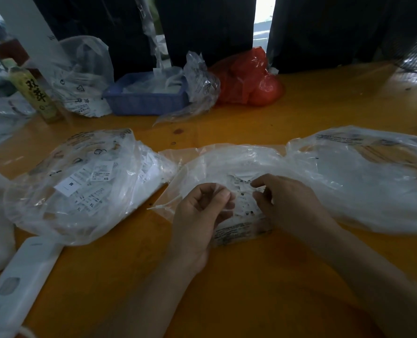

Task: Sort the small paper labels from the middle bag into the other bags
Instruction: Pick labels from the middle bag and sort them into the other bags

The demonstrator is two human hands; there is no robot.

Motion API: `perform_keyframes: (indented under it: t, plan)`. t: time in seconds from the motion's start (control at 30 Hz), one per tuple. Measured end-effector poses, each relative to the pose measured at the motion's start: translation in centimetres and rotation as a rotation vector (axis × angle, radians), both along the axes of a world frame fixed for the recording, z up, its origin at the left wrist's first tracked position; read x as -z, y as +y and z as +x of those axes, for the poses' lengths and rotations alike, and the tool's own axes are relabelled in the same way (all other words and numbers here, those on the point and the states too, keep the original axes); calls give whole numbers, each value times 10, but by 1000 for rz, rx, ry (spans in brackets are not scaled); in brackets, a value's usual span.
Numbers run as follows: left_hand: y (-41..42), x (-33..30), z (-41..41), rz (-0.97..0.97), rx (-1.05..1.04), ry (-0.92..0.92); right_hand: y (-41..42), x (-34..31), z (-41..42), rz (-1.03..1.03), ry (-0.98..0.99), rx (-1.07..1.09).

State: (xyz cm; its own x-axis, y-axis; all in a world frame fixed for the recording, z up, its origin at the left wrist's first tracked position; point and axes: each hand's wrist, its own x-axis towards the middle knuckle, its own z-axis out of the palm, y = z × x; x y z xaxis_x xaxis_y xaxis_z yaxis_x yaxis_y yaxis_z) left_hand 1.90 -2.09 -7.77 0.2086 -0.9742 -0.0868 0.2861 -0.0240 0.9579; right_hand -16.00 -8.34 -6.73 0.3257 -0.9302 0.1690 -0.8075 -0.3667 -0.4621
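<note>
The small paper labels (pixel 243 198) lie heaped inside the middle bag (pixel 227 164), a clear plastic bag directly under and between both hands; several show a printed "M". The left hand (pixel 197 215) has its fingers curled, thumb and forefinger pinching at the bag's plastic or a label at the heap's left edge; which of the two cannot be told. The right hand (pixel 285 203) curls over the heap's right side, fingertips pinching among the labels. Beyond the left hand lies the left bag (pixel 80 184), holding white tags marked M, XS and XL. Beyond the right hand spreads the right bag (pixel 363 176), its contents too hazy to make out. Farther back from both hands, a blue basket (pixel 146 98) holds white plastic and paper, beside a red bag (pixel 249 79) on the yellow table (pixel 251 276).
</note>
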Motion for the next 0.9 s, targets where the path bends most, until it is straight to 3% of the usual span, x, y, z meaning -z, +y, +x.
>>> perform_keyframes:
  t: [0.37, 0.47, 0.6, 0.8, 0.9]
  plan:
    - [2, -2, -3, 53, -14, -16, -30, -9, 25, -197, 374, 17]
    - [1, -1, -2, 38, -15, 24, -28, -5, 19, -181, 180, 10]
    - [-1, 3, 1, 20, -33, 134, -17, -2, 8, -8, -117, -33]
    - [-3, 2, 0, 25, -23, 201, -6, -2, -7, 247, -244, -81]
    - [-2, 2, 0, -2, -5, 161, -3, -4, -14, 300, -449, -49]
